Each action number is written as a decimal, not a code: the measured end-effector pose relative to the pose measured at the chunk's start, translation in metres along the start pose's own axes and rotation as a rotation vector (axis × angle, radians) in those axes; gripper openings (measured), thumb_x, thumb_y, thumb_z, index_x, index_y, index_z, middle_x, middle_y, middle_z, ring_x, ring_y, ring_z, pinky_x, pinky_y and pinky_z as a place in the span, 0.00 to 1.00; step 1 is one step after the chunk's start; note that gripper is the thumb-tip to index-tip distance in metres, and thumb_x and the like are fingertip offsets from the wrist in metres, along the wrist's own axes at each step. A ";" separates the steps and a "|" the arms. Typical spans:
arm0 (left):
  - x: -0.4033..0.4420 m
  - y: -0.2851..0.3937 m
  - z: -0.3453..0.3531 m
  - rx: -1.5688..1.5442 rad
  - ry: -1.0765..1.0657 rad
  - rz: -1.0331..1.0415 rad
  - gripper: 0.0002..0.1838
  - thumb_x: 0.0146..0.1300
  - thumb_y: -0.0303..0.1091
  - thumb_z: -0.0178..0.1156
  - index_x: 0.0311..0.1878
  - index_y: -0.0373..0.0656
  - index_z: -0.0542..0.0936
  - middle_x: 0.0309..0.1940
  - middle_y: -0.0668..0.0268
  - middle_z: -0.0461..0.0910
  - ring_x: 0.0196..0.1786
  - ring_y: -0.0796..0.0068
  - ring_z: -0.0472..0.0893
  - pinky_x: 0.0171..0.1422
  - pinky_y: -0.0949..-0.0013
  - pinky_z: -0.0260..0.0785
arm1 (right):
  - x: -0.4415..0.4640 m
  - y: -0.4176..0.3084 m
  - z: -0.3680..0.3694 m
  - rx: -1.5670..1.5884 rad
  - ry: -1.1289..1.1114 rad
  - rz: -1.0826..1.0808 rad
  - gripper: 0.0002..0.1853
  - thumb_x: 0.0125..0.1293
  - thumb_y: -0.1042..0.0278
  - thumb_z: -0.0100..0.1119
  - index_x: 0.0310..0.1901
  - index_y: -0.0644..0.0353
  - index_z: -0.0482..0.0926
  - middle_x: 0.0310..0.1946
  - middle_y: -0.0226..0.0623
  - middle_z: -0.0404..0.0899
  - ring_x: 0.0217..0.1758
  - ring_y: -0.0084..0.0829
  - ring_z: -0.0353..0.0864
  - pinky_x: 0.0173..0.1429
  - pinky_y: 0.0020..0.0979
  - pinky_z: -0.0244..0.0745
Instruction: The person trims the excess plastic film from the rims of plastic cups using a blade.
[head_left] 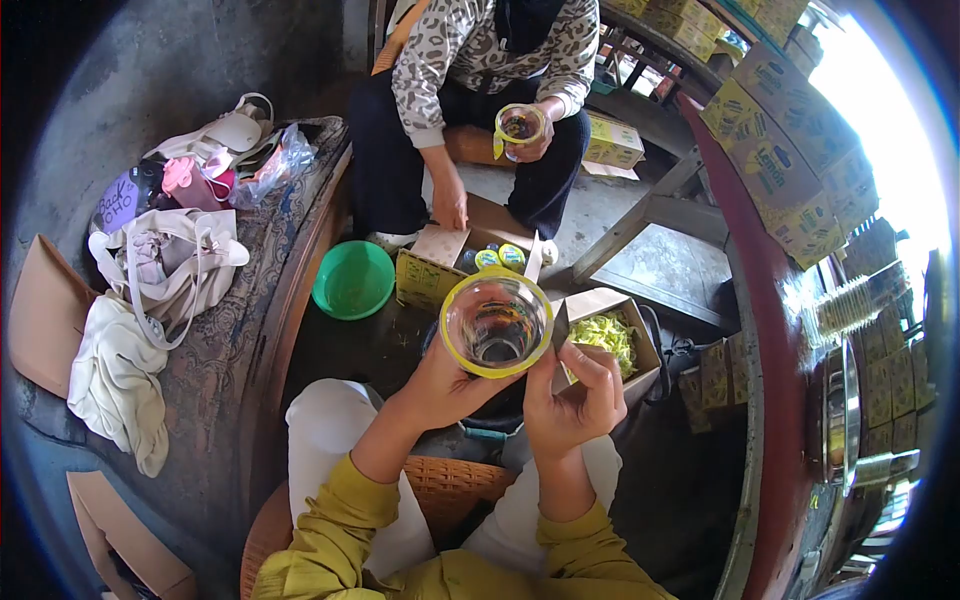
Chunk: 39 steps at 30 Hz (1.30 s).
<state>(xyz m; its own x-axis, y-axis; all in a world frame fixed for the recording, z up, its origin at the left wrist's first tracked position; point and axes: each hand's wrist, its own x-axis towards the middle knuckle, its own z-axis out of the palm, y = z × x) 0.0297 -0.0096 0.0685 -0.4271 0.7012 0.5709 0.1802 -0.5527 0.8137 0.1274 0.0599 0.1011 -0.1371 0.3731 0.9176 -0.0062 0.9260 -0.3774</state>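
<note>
My left hand [438,388] is wrapped round a clear plastic cup [490,322] with a yellow rim and coloured print, its mouth tipped towards me. Beside the rim, my right hand [572,400] pinches a small dark blade [561,326] that points upward; its handle is hidden by the fingers. Just beyond the cup stands an open carton [425,277] with several lidded cups [511,256] in it. Behind my right hand, a cardboard box [648,352] holds a heap of yellow-green strips [607,340].
Opposite sits a person in a patterned jacket [440,60], holding a similar cup [520,124], the other hand at the carton. A green basin [354,280] is on the floor. Bags [175,262] lie on the left bench [270,235]. Stacked lemon cartons [775,155] line the right.
</note>
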 end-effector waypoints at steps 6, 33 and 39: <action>0.000 0.004 -0.002 0.024 -0.043 -0.042 0.35 0.48 0.27 0.64 0.58 0.36 0.57 0.52 0.59 0.62 0.55 0.70 0.67 0.57 0.68 0.62 | 0.001 0.001 -0.002 -0.025 0.012 0.005 0.08 0.43 0.83 0.63 0.28 0.64 0.76 0.19 0.39 0.74 0.20 0.29 0.75 0.24 0.23 0.69; -0.004 0.001 -0.014 0.016 -0.136 -0.046 0.35 0.48 0.27 0.64 0.58 0.37 0.58 0.52 0.60 0.63 0.54 0.73 0.66 0.55 0.71 0.61 | 0.005 0.004 -0.007 0.028 -0.046 0.038 0.08 0.43 0.82 0.64 0.27 0.63 0.77 0.19 0.37 0.75 0.20 0.26 0.75 0.25 0.21 0.68; -0.004 -0.001 -0.010 -0.025 -0.077 -0.026 0.34 0.48 0.27 0.64 0.58 0.36 0.58 0.52 0.60 0.63 0.54 0.73 0.66 0.55 0.70 0.61 | 0.001 0.006 -0.006 0.049 -0.042 0.087 0.08 0.42 0.82 0.64 0.27 0.63 0.77 0.19 0.37 0.75 0.20 0.26 0.75 0.24 0.21 0.68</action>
<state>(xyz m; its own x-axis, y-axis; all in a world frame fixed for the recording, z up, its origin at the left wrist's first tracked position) 0.0224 -0.0167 0.0640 -0.3616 0.7474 0.5574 0.1475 -0.5444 0.8257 0.1329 0.0660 0.1001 -0.1808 0.4487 0.8752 -0.0409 0.8857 -0.4625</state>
